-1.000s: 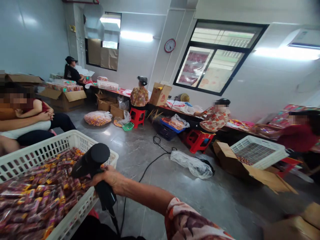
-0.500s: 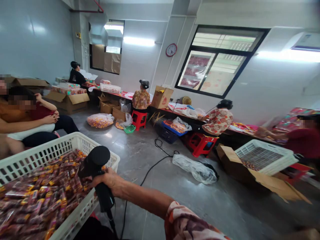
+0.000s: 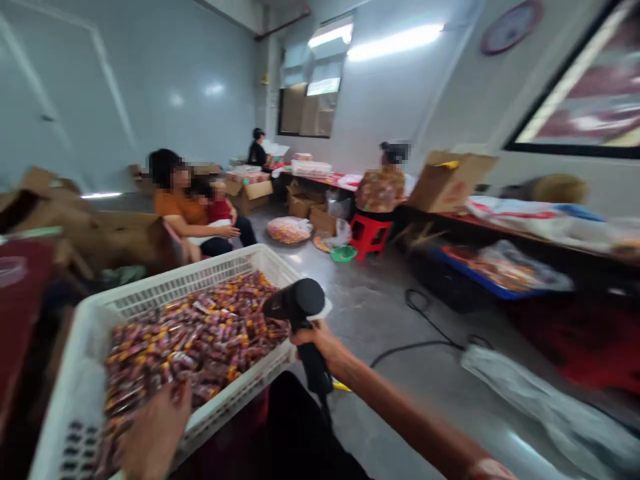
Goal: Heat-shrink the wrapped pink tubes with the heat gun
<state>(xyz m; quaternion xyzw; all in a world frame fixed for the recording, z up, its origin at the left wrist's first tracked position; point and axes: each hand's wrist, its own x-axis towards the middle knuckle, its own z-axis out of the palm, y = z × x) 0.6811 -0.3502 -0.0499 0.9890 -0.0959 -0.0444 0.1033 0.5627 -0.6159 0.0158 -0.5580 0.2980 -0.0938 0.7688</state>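
Note:
My right hand (image 3: 320, 343) is closed round the handle of a black hair dryer (image 3: 305, 300). The dryer is over the right end of a white plastic crate (image 3: 255, 387), its barrel pointing left over the contents. Small wrapped packets (image 3: 200, 327), brownish red with yellow parts, fill much of the crate. At the crate's near side, my left hand (image 3: 157, 427) rests on the packets, somewhat blurred, its fingers loosely apart. Nothing held shows in it, though its fingertips are partly lost among the packets.
A black cable (image 3: 415, 347) runs over the grey floor beside clear plastic wrapping (image 3: 545, 400). A person in orange (image 3: 175, 207) sits behind the crate with a child. Others sit along a red table. A red stool (image 3: 370, 233) and a blue tray (image 3: 480, 273) stand farther right.
The view has swung left, showing more of the crate. My left hand has come into view over the packets. My right hand still grips the dryer above the crate's right end.

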